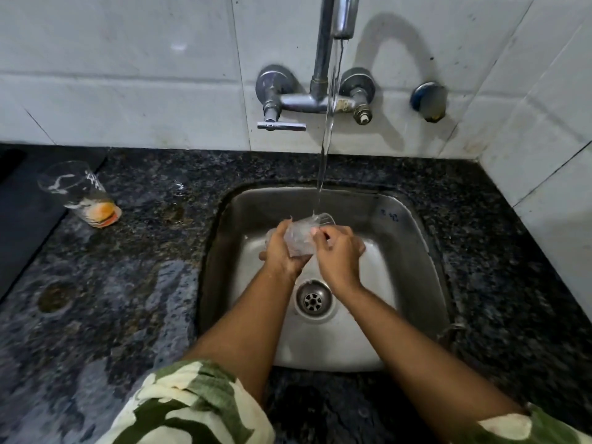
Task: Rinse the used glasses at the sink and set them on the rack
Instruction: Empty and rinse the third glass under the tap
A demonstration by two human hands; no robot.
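A clear glass (301, 236) lies tilted on its side over the steel sink (413, 238), with its mouth toward the right under the running water. My left hand (282, 249) cups it from below and grips its body. My right hand (338, 251) holds the glass near the rim, fingers curled at the opening. A second glass (80, 192) with an orange residue at its bottom stands on the dark granite counter (144, 251) to the left. No rack is in view.
A wall-mounted chrome tap (323, 59) pours a stream into the sink. The drain (313, 299) sits below my wrists. A dark mat (28, 203) covers the counter's far left. White tiled walls close off the back and right.
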